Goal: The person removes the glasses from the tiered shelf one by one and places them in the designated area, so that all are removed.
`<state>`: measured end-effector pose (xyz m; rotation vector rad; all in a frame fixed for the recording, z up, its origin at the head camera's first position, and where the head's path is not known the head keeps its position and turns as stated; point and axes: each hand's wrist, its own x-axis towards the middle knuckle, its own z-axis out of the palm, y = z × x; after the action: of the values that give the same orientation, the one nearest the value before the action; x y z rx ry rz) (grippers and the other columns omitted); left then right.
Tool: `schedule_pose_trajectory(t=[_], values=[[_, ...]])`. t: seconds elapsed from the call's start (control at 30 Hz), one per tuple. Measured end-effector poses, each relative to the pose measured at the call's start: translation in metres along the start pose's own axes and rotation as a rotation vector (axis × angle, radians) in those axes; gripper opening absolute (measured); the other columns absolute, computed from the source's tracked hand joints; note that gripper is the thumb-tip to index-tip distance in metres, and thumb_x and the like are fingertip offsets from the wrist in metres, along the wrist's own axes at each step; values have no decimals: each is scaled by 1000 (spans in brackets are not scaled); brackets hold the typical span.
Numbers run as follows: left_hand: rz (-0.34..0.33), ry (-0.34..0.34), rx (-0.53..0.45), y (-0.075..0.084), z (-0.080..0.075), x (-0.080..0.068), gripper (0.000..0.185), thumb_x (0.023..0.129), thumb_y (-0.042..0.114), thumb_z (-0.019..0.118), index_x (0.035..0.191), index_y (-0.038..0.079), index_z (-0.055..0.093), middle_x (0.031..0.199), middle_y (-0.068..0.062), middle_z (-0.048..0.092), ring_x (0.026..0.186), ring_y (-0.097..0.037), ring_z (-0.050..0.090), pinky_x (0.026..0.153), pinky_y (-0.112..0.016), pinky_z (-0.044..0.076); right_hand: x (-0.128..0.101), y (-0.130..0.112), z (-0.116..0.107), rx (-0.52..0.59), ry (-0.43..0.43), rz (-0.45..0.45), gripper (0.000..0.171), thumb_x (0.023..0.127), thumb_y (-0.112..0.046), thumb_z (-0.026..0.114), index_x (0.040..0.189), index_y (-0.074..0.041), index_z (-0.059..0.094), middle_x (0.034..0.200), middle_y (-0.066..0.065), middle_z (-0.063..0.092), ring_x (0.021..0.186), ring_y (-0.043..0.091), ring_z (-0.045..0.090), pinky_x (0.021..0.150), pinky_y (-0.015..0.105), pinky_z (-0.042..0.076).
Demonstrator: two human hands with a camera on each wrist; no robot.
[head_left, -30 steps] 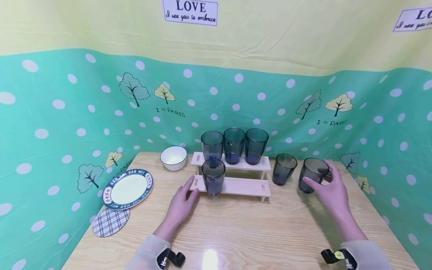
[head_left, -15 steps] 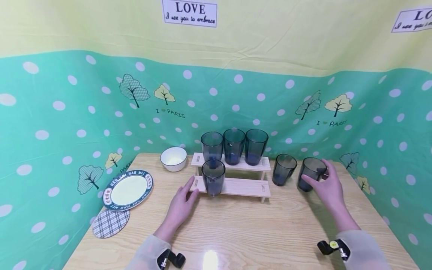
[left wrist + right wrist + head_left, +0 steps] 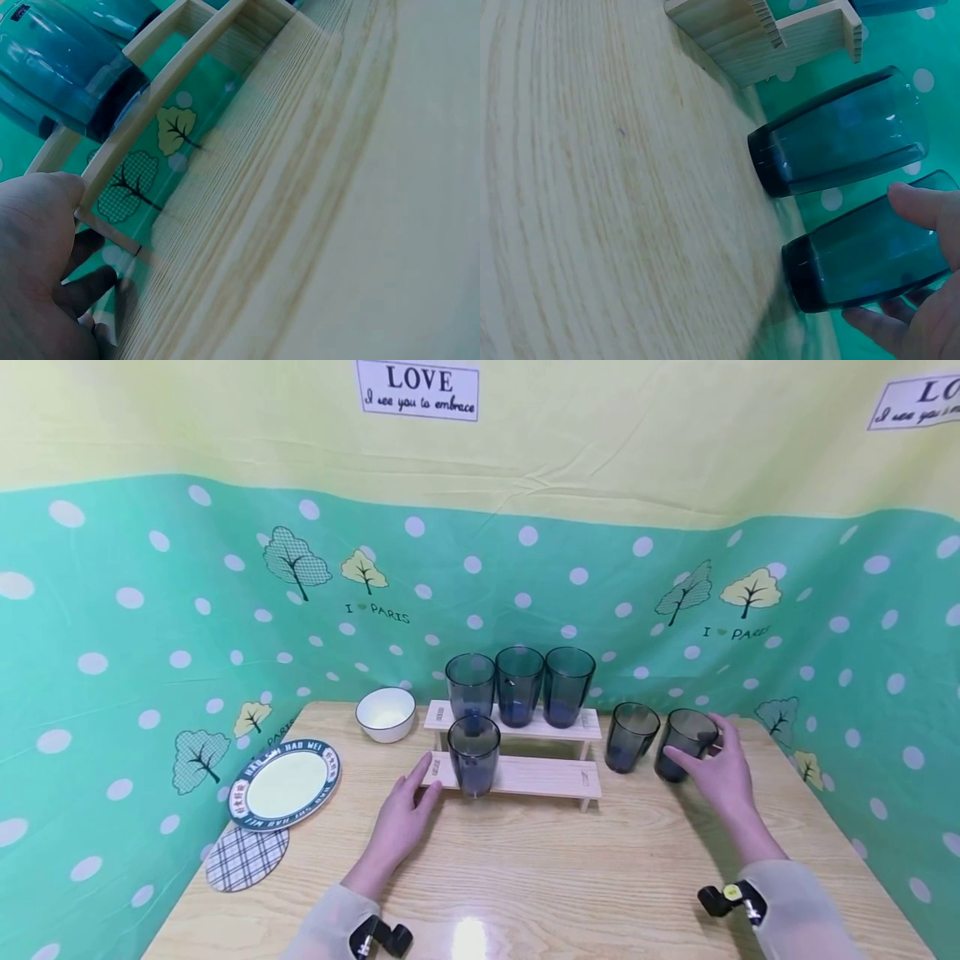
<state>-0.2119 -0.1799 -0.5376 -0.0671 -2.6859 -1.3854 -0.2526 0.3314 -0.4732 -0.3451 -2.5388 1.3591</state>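
My right hand (image 3: 726, 774) grips a dark tinted glass tumbler (image 3: 678, 758) at the right, thumb on its near side and fingers around the far side. In the right wrist view the tumbler (image 3: 870, 251) is upright, its thick base close to the tabletop. A second tumbler (image 3: 628, 747) stands just left of it. My left hand (image 3: 405, 817) holds the left end of a two-tier wooden rack (image 3: 543, 774), thumb at the front corner and fingers curled by the leg. One tumbler (image 3: 474, 760) stands on the lower tier; three more, including a middle one (image 3: 519, 689), stand on the upper tier.
A white bowl (image 3: 386, 714) sits left of the rack. Further left, a blue-rimmed plate (image 3: 285, 783) leans by the curtain, over a plaid round mat (image 3: 246, 857). A dotted green curtain (image 3: 480, 585) encloses the back and sides of the wooden table (image 3: 570, 877).
My right hand and the tumbler in it have moved a little to the left, nearer the neighbouring tumbler. The left hand stays at the rack's end.
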Motion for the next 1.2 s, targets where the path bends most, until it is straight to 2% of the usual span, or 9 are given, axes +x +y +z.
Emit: schedule_pose_trajectory(t=[0.33, 0.57, 1.2], values=[[-3, -4, -8, 0, 0, -1, 63, 116, 44, 57, 173, 23, 40, 175, -11, 39, 160, -58, 24, 128, -74, 21, 1, 0, 7, 16, 10, -31, 112, 98, -37, 88, 177, -11, 14, 166, 38, 35, 148, 57, 42, 114, 71, 46], [1, -5, -14, 1, 0, 0, 63, 116, 45, 56, 173, 23, 39, 176, -10, 39, 160, -58, 24, 128, -74, 21, 2, 0, 8, -1, 5, -65, 113, 98, -41, 87, 176, -9, 13, 168, 40, 32, 147, 61, 40, 114, 76, 43], [21, 2, -3, 1, 0, -1, 62, 117, 42, 57, 173, 21, 40, 175, -11, 40, 159, -58, 25, 129, -72, 21, 6, 5, 10, -25, 0, -77, 113, 100, -42, 85, 176, -6, 11, 167, 42, 31, 145, 63, 42, 110, 77, 46]])
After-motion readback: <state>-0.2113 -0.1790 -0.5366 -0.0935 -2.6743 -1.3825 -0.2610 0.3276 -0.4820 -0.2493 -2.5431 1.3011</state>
